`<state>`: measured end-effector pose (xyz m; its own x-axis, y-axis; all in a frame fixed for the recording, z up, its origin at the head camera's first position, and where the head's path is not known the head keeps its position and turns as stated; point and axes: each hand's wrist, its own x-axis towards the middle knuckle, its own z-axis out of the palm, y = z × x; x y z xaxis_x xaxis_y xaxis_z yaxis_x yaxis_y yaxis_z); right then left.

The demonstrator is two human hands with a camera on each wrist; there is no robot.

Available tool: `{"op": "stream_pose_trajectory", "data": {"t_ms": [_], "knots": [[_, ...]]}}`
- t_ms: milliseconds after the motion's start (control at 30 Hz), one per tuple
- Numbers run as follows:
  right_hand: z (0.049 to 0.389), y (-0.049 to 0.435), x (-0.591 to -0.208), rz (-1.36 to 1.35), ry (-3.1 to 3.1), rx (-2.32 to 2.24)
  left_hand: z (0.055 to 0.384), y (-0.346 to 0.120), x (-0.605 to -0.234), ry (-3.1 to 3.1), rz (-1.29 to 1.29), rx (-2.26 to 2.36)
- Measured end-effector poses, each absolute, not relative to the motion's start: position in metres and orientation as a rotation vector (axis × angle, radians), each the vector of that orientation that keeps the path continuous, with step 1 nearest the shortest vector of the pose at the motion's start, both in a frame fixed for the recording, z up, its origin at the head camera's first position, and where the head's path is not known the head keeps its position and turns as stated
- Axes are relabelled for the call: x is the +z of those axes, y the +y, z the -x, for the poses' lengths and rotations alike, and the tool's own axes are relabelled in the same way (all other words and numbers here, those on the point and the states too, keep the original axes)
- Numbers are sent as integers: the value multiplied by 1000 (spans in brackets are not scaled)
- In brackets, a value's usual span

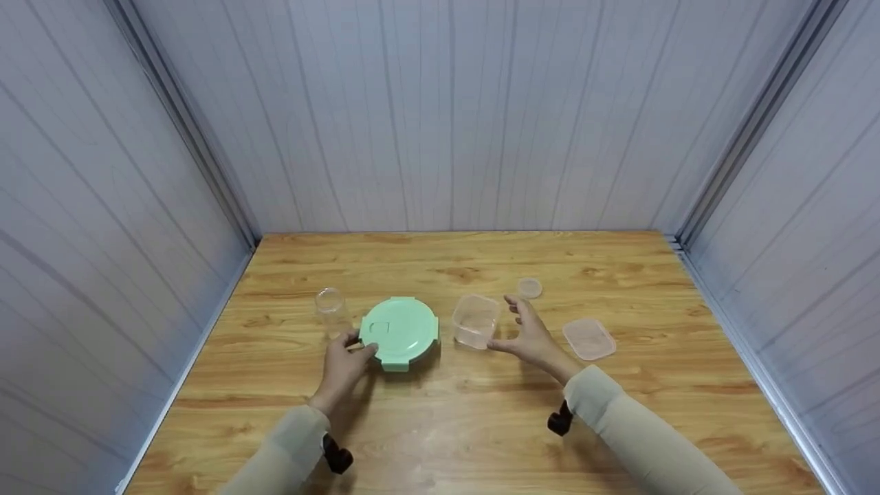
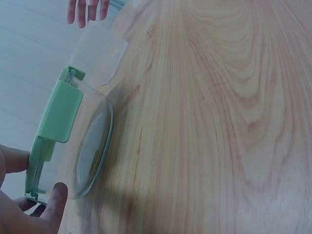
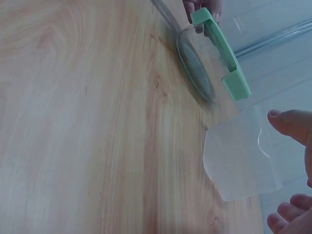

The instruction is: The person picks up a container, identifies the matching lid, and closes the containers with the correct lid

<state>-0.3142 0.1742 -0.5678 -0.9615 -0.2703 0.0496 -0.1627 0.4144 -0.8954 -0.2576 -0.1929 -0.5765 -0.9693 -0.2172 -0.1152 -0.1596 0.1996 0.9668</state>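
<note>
A round glass food container with a light green clip lid [image 1: 402,328] stands left of centre. My left hand [image 1: 344,362] grips its left edge, thumb toward the front and fingers behind; the left wrist view shows the thumb [image 2: 56,200] against the glass side below the lid. To the right stands a clear square plastic container [image 1: 476,322], without a lid. My right hand [image 1: 533,337] is spread beside its right side, thumb tip close to the near corner. In the right wrist view, a gap shows between this thumb [image 3: 290,123] and the square container's wall.
Behind my left hand is a clear cylindrical jar [image 1: 333,308]. A small round clear lid [image 1: 530,288] lies beyond my right hand, and a square clear lid [image 1: 589,339] to its right. Light panel walls [image 1: 440,124] enclose the wooden table [image 1: 467,426] at the back and sides.
</note>
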Motion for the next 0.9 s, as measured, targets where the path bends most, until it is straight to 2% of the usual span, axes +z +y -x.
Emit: {"op": "stream_pose_trajectory", "data": {"t_ms": [900], "knots": [[342, 160, -593, 386, 2457, -1624, 255, -192, -574, -2400, -352, -1896]]}}
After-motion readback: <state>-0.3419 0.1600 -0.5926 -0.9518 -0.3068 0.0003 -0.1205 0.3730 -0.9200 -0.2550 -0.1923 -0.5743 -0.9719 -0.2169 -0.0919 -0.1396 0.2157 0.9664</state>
